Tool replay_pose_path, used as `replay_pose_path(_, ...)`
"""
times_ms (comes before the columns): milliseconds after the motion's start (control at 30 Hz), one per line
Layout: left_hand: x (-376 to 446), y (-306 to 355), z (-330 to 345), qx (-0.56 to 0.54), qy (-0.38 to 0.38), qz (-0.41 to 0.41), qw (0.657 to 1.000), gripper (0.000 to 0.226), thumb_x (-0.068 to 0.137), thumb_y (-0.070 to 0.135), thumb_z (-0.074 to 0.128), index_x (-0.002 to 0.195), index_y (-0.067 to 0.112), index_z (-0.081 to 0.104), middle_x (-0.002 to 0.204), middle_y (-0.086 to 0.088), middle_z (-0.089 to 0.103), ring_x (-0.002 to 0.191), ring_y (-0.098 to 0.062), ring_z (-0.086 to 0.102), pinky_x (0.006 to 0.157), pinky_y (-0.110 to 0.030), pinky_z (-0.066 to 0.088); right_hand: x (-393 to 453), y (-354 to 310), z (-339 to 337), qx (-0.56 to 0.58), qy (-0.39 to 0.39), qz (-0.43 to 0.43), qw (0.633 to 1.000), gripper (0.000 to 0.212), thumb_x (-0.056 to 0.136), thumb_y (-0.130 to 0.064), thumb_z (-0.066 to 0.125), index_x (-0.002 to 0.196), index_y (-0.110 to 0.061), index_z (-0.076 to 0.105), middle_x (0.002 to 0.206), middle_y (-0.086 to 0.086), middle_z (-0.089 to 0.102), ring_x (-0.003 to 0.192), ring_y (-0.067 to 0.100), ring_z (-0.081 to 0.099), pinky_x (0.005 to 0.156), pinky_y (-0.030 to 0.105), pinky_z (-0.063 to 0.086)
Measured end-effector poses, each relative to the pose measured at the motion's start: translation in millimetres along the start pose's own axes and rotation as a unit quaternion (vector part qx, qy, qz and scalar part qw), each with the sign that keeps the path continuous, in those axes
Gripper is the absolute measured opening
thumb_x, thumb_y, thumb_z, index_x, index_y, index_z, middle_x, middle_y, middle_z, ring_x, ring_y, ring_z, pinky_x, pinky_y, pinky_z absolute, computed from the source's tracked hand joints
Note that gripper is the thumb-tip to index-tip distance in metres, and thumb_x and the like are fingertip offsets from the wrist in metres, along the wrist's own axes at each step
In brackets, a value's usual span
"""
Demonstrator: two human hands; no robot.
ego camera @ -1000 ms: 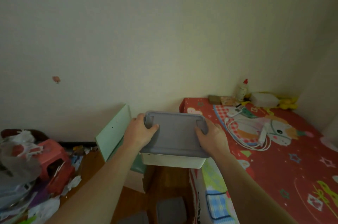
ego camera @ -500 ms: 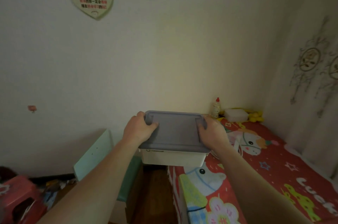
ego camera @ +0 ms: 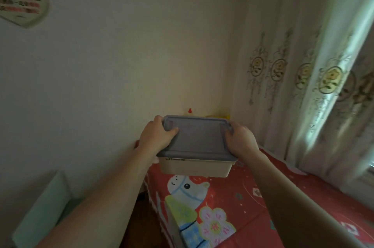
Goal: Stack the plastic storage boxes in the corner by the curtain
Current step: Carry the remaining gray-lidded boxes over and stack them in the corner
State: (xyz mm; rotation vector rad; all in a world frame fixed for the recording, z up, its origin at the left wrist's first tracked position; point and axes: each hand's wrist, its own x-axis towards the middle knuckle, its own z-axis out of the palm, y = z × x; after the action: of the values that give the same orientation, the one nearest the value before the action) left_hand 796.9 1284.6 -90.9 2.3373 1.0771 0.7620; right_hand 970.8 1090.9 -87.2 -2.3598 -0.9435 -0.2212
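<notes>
Box (ego camera: 197, 147) now carried nearer curtain (ego camera: 303, 65); left hand (ego camera: 156, 138), right hand (ego camera: 240, 138) grip short ends, thumbs on lid. Corner lies ahead, slightly right.

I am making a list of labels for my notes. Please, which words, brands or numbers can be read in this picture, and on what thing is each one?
None can be read.
Wall plaque: rows of red and dark characters, too blurred to read.
Storage box, front wall under the grey lid: a small dark round mark with short print beside it, too small and blurred to read.
</notes>
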Motion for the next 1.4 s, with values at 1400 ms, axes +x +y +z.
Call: replay_pose_path(1400,-438,441,158,-0.193,-0.335,0.373,0.844,0.051,0.086,0.049,0.065,0.122,0.014,0.052,0.124,-0.011,0.059,0.113,-0.029,0.055,0.082,-0.030,0.038,-507,270,-404,-0.163,0.253,0.421,0.856,0.045,0.092,-0.046,0.056,0.123,-0.013,0.062,0.115,0.016,0.065,0.107,0.033,0.058,0.086,0.035,0.045)
